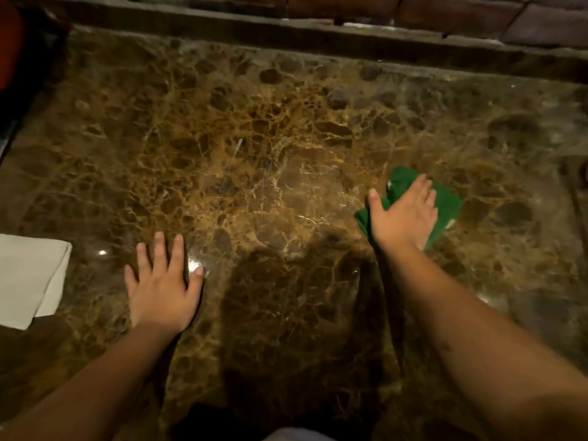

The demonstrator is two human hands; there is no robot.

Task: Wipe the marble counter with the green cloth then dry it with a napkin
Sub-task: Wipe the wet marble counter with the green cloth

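Note:
A brown veined marble counter (254, 138) fills the view. My right hand (404, 214) lies flat on a crumpled green cloth (447, 208) at the right of the counter, palm pressing it down, fingers spread over it. My left hand (164, 288) rests flat on the bare marble at the lower left, fingers apart, holding nothing. A folded white napkin (28, 278) lies at the left edge, a short way left of my left hand and not touching it.
A raised stone ledge (318, 36) runs along the back of the counter, with a brick wall (445, 14) behind it. A dark rounded fixture (577, 176) shows at the right edge. A dark red object (9, 39) sits at the far left corner.

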